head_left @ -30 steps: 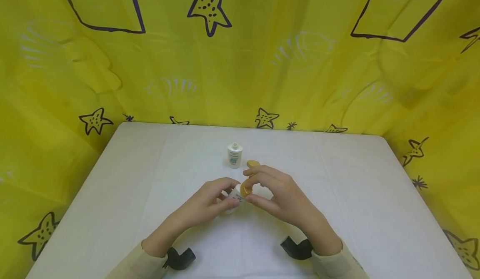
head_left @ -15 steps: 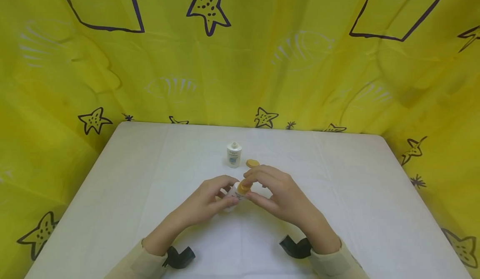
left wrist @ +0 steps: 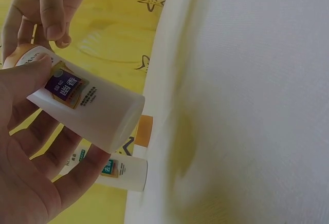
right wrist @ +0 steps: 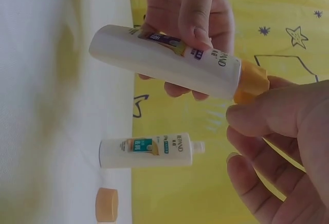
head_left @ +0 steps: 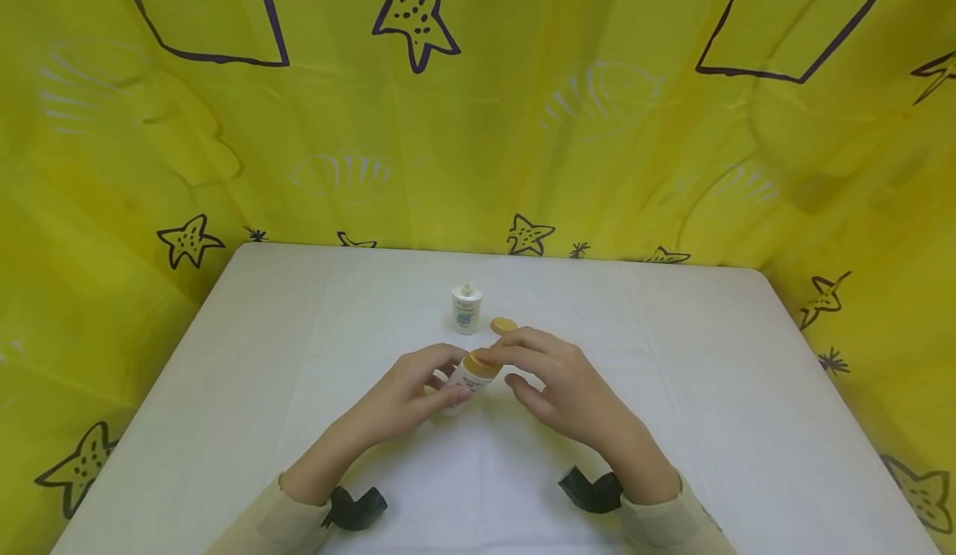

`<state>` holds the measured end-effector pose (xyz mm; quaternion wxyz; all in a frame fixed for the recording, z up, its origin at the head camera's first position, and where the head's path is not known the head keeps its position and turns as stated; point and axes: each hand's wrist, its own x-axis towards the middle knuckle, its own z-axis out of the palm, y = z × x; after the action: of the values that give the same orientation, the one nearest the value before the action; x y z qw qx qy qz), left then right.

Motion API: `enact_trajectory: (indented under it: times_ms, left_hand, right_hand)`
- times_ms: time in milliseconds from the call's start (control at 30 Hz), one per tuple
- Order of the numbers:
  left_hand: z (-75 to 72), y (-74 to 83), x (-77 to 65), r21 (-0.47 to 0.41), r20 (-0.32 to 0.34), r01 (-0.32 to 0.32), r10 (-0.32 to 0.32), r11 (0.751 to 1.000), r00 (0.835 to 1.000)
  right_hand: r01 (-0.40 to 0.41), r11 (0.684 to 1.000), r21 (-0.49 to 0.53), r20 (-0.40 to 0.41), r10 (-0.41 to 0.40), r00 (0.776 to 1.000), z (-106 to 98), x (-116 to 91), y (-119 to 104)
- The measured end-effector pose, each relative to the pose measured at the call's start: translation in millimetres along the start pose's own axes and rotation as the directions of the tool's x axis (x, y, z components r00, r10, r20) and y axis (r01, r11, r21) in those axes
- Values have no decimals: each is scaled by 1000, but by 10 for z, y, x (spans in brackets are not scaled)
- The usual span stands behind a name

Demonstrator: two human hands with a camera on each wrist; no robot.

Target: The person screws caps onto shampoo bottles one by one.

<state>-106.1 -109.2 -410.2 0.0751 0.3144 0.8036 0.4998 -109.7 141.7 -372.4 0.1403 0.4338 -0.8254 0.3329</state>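
My left hand (head_left: 403, 397) grips a white lotion-type bottle (left wrist: 97, 98) with a purple label, tilted above the table. Its orange cap (right wrist: 251, 82) sits over the neck end, against the shoulder. The fingertips of my right hand (head_left: 563, 385) rest on top of that cap; in the head view the thumb stands apart from it. Beyond the hands a second white bottle (head_left: 466, 313) with a teal label stands upright, its narrow neck uncapped. A loose orange cap (head_left: 504, 325) lies on the table just right of it.
A white cloth covers the table (head_left: 358, 289), whose far edge meets a yellow curtain (head_left: 463, 124) with starfish and fish drawings. Black curved mounts (head_left: 590, 490) are worn at both wrists, below the hands.
The cap on the held bottle has turned from tilted at the mouth to lying over the top. My right thumb has come off it, and the left hand has raised the bottle slightly.
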Motion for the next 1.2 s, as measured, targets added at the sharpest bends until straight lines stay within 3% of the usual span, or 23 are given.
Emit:
enact_trajectory:
  times_ms: [233,533,1200]
  left_hand:
    - [7,-8,-4,-30,14,-24,24,999,1000]
    - [15,0,-1,-38,19,-17,18,999,1000]
    - [76,-14,-13,-33,20,-74,74,997,997]
  right_hand:
    - [34,999,9,-29,-34,999,11,2,21]
    - [5,1000,28,-23,-4,1000,5,-8,20]
    - [34,995,95,-41,-30,999,77,9,-24]
